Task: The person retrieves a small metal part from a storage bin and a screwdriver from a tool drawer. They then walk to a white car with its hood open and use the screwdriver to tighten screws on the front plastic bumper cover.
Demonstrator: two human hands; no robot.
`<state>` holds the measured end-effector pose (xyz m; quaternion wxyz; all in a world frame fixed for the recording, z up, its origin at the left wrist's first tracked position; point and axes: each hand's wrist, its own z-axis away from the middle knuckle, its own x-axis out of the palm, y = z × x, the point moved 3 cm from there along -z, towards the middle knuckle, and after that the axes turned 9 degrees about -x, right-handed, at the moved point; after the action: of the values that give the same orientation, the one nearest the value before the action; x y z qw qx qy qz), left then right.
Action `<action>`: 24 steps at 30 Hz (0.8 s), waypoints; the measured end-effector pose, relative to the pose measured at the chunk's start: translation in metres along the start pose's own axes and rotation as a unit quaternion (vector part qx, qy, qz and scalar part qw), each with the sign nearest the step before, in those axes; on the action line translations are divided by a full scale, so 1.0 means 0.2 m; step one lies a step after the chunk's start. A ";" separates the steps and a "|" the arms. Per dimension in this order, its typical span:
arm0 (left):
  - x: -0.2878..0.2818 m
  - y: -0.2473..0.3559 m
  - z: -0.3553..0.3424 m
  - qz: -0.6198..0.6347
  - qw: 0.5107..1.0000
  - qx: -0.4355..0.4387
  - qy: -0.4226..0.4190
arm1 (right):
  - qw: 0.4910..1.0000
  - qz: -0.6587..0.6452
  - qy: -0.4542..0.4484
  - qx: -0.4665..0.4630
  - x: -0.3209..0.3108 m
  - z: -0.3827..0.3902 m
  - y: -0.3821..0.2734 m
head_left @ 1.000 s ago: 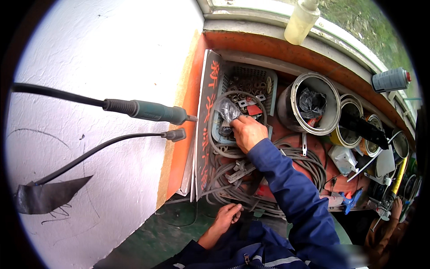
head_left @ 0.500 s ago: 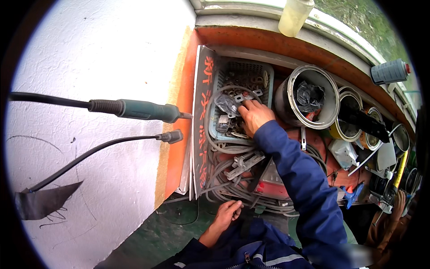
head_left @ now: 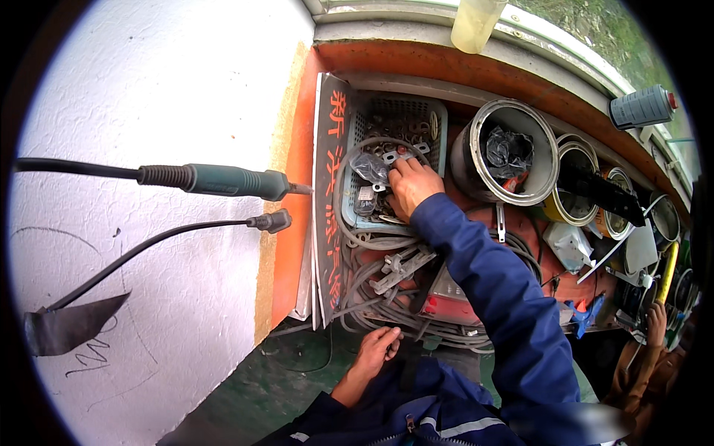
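Observation:
A grey-blue plastic basket (head_left: 444, 119) holds washers, rings and other small metal parts. My right hand (head_left: 415, 187) reaches into it with the fingers bent down among the parts; the fingertips are hidden. Just left of those fingers lie a clear plastic bag (head_left: 368, 168) and a small labelled packet (head_left: 365, 199). A metal tab with holes (head_left: 391, 157) sits at the fingers' far side. My left hand (head_left: 375, 352) hangs low before my body, thumb pressed against curled fingers. What it may hold cannot be made out.
Coiled grey cable (head_left: 357, 293), a metal clamp (head_left: 401, 269) and a red-and-clear lamp (head_left: 446, 297) lie nearer me. Right of the basket stand a large open can (head_left: 554, 160) and smaller cans. A co-worker's hand (head_left: 656, 323) is at far right. A green-handled plug (head_left: 230, 181) hangs left.
My right hand has shifted slightly within the basket, its fingers now bent further over the parts. At far right the co-worker's hand has risen toward the yellow tube. My left hand keeps its pose.

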<state>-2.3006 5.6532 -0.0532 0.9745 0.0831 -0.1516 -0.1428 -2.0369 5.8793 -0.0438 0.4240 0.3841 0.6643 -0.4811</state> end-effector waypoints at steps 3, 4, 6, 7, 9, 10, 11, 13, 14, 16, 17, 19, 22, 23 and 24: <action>0.01 0.00 0.00 -0.012 1.000 0.005 -0.002 | 1.000 -0.007 0.015 -0.005 0.01 0.00 0.01; 0.01 0.00 -0.01 -0.012 1.000 0.005 -0.004 | 1.000 -0.005 0.013 -0.005 0.01 0.00 0.01; 0.01 0.00 -0.01 -0.010 1.000 0.005 -0.002 | 1.000 -0.005 0.011 -0.004 0.02 0.00 0.01; 0.01 0.00 0.00 -0.006 1.000 0.004 0.002 | 1.000 -0.006 0.011 -0.003 0.01 -0.01 0.01; 0.00 0.00 0.00 0.000 1.000 0.004 0.005 | 1.000 -0.014 -0.004 0.009 0.00 -0.04 0.02; -0.01 -0.01 0.00 0.002 1.000 0.004 0.004 | 0.999 -0.022 -0.018 0.021 -0.02 -0.07 0.04; -0.01 -0.01 -0.01 0.005 1.000 0.004 0.004 | 0.999 -0.029 -0.032 0.033 -0.03 -0.10 0.06; -0.01 0.00 0.00 0.008 1.000 0.003 0.010 | 0.998 0.007 -0.050 0.048 -0.09 -0.18 0.12; -0.01 0.00 0.00 0.007 1.000 0.001 0.012 | 0.998 0.012 -0.042 0.051 -0.15 -0.21 0.16; -0.01 0.00 -0.01 0.012 1.000 -0.002 0.008 | 0.999 0.009 0.009 0.049 -0.22 -0.26 0.23; -0.01 0.00 -0.01 0.015 1.000 -0.002 0.006 | 0.998 0.005 0.048 0.046 -0.25 -0.26 0.24; -0.02 -0.02 -0.02 0.024 1.000 -0.004 0.003 | 0.993 0.001 0.103 0.050 -0.27 -0.25 0.21; -0.02 -0.03 -0.02 0.021 1.000 -0.004 0.006 | 0.990 -0.077 0.094 0.073 -0.33 -0.18 0.16; -0.02 -0.02 -0.02 0.019 1.000 -0.004 0.010 | 0.987 -0.116 0.076 0.083 -0.33 -0.14 0.14; -0.02 -0.02 -0.02 0.017 1.000 -0.002 0.006 | 0.984 -0.143 0.042 0.098 -0.32 -0.10 0.14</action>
<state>-2.3031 5.6516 -0.0592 0.9779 0.0796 -0.1465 -0.1261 -1.9929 5.8995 0.0111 0.2831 0.3446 0.6791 -0.5831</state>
